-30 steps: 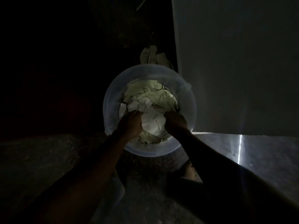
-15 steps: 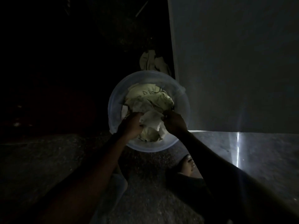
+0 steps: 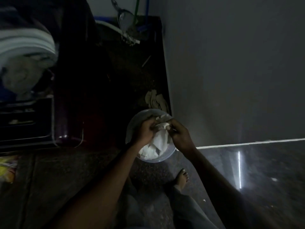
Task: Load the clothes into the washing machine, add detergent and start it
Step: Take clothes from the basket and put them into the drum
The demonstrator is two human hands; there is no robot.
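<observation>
A pale round plastic tub (image 3: 132, 123) stands on the dark floor and holds white clothes (image 3: 152, 149). My left hand (image 3: 145, 132) and my right hand (image 3: 179, 133) are both above the tub, each closed on a white cloth (image 3: 160, 139) that hangs between them and down into the tub. At the upper left is the washing machine (image 3: 69, 80), dark maroon, with its open drum ring (image 3: 28, 40) and some pale laundry (image 3: 18, 76) inside. The room is very dim.
A crumpled pale garment (image 3: 156, 100) lies on the floor behind the tub, by a grey wall (image 3: 231, 71). My bare foot (image 3: 181, 178) is below the tub. A yellow packet (image 3: 6, 167) lies at the left edge. Hoses and a scoop (image 3: 127, 22) are at the back.
Both hands have risen with the white cloth, pulling it up out of the tub. The view has pulled back and lifted, so the washing machine at the left now shows.
</observation>
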